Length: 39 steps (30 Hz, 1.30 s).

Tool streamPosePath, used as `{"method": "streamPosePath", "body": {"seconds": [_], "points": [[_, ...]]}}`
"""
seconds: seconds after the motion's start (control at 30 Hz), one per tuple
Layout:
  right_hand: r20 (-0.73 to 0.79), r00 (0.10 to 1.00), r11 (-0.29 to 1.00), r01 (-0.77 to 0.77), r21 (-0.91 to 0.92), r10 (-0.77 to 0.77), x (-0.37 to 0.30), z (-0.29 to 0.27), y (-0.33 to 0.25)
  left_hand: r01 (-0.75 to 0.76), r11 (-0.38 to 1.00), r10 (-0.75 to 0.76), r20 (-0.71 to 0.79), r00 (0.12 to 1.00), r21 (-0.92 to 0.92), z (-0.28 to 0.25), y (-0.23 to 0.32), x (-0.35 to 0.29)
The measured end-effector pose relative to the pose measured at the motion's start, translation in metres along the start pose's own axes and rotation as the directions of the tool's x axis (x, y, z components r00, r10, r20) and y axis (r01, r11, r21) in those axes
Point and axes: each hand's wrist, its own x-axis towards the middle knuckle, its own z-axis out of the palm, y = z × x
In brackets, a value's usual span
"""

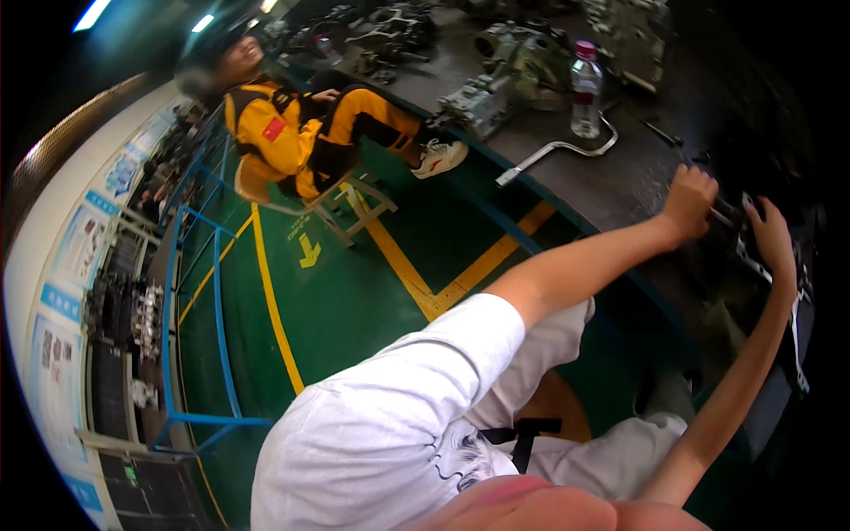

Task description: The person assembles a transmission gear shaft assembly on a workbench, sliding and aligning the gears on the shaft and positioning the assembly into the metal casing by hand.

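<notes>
My left hand (691, 205) is closed in a fist at the right side of the workbench. What it grips is mostly hidden, though a short metal piece (724, 211) shows beside the fist, toward the other hand. Just right of it, my right hand (773, 237) has its fingers bent against a silvery metal part (753, 258), which runs down along the dark edge of the view. Shadow hides most of this part's shape and the right fingertips' contact.
A clear bottle with a red cap (585, 93) stands on the bench (620, 190), beside a bent metal crank handle (558, 149) and a small dark tool (662, 133). Engine assemblies (505, 80) lie farther back. A person in orange and black (292, 133) sits nearby. Blue railings (221, 327) stand left.
</notes>
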Motion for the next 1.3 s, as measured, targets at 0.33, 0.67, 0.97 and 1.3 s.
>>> {"method": "streamPosePath", "body": {"seconds": [0.33, 0.67, 0.97, 1.3], "points": [[0.166, 0.985, 0.978, -0.081, 0.194, 0.049, -0.007, -0.03, -0.02, 0.127, 0.992, -0.127, 0.026, 0.992, -0.012, -0.004, -0.01, -0.007], [-0.032, 0.999, 0.978, 0.027, 0.209, -0.021, -0.02, -0.064, -0.004, 0.137, 0.989, -0.135, 0.046, 0.99, -0.047, -0.009, -0.004, -0.004], [-0.116, 0.979, 0.985, -0.172, -0.016, 0.169, 0.004, 0.019, 0.059, 0.184, 0.979, -0.178, 0.071, 0.981, -0.091, -0.017, -0.015, -0.012], [0.013, 0.968, 0.966, -0.248, -0.075, 0.249, -0.02, -0.003, 0.026, 0.419, 0.877, -0.417, 0.058, 0.907, -0.235, -0.024, -0.031, -0.024]]}}
